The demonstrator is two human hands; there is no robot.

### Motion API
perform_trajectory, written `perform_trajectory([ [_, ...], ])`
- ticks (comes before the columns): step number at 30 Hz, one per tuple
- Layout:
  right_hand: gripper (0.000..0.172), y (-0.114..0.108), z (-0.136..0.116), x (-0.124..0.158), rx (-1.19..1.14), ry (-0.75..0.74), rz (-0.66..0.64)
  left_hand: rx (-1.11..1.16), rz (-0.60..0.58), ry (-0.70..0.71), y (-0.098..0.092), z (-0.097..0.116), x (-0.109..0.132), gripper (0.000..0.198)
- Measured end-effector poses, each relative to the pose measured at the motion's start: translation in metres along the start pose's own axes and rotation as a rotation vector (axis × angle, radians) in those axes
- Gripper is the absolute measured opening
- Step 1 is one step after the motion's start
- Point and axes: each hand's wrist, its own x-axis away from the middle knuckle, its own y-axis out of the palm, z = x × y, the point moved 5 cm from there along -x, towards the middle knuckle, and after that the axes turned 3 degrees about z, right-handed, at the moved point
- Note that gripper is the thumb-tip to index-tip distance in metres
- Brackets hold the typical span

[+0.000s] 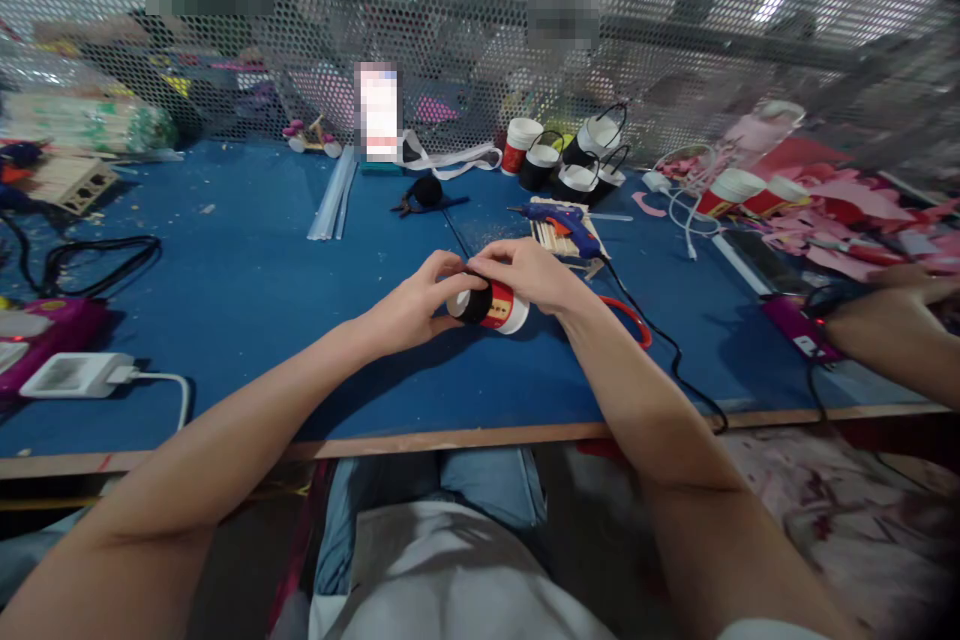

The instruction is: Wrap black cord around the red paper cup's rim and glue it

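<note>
A red and white paper cup (504, 308) lies on its side between my hands, a black band of wound cord (474, 304) around one end. My left hand (427, 300) is closed on the black-wrapped end. My right hand (525, 272) grips the cup from above, its fingertips meeting the left ones by the black band. From a ball of black cord (428, 191), a thin strand runs over the table to my fingers. The ball rests beside dark-handled scissors (405, 206). Right of my hands, a blue glue gun (562, 225) lies on a bundle of wooden sticks.
Black-wrapped cups with handles (540, 165) stand at the back by a mesh screen (465, 30). Clear glue sticks (332, 195) and a lit phone (379, 110) are left of them. Another person's hand (892, 320) is at the right, near pink scraps. A white charger (79, 375) sits left.
</note>
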Motion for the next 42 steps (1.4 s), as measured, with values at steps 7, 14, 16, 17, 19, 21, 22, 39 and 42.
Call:
perform_trajectory([
  [7,0.023,0.000,0.002,0.005,-0.136,0.026,0.001,0.015,-0.031,-0.008,-0.001,0.003,-0.001,0.047],
  [14,0.021,0.000,-0.006,0.007,-0.136,0.025,-0.040,-0.028,-0.042,0.016,-0.002,0.007,-0.002,0.044],
  [16,0.019,-0.001,-0.007,0.007,-0.106,0.026,-0.032,-0.034,-0.047,0.033,-0.002,0.008,-0.002,0.041],
  [17,0.019,-0.001,-0.008,0.008,-0.090,0.017,-0.012,-0.033,-0.047,0.039,-0.002,0.008,-0.002,0.041],
  [19,0.017,-0.004,-0.009,0.008,-0.082,-0.017,0.057,-0.022,-0.030,0.029,-0.003,0.008,-0.002,0.044],
  [21,0.015,-0.006,-0.008,0.009,-0.132,-0.045,0.135,0.004,0.002,-0.010,-0.005,0.006,-0.003,0.048],
  [22,0.013,-0.007,-0.008,0.009,-0.171,-0.052,0.165,0.026,0.018,-0.033,-0.006,0.005,-0.003,0.050],
  [39,0.016,-0.027,-0.001,0.010,-0.221,-0.195,0.349,0.502,0.003,-0.352,0.003,-0.013,0.003,0.053],
  [42,0.015,-0.025,-0.002,0.010,-0.195,-0.202,0.335,0.515,-0.012,-0.324,0.003,-0.009,0.002,0.052],
])
